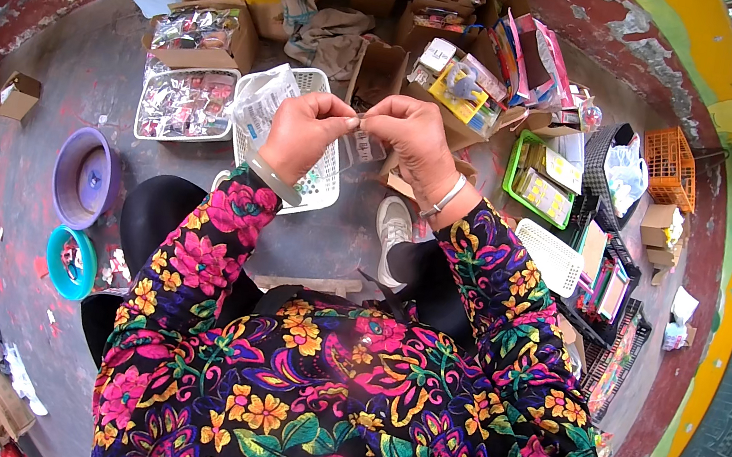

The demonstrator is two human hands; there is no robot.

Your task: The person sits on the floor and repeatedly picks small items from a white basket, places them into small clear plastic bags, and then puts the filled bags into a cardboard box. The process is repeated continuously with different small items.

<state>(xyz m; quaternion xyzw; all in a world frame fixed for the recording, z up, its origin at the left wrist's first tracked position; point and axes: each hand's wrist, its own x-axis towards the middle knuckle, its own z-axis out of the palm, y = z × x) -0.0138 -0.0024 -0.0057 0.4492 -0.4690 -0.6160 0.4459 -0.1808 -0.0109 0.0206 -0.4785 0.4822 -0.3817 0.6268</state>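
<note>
My left hand (302, 134) and my right hand (415, 148) meet in front of me, thumbs and fingers pinched together. Between the fingertips is something too small to make out. Below them stands a white plastic basket (327, 186) with a clear plastic bag (261, 102) in it, partly covered by my left hand. Clear plastic packaging (362, 153) shows just under the pinch; whether my fingers hold it I cannot tell. Small greenish pieces (308, 181) lie in the basket.
A white basket of small packets (186, 104) stands to the left, beyond a purple basin (87, 177) and a teal bowl (71, 262). On the right are a green basket (516, 176), a white tray (549, 256) and an orange crate (670, 168). Cardboard boxes (378, 68) line the far side.
</note>
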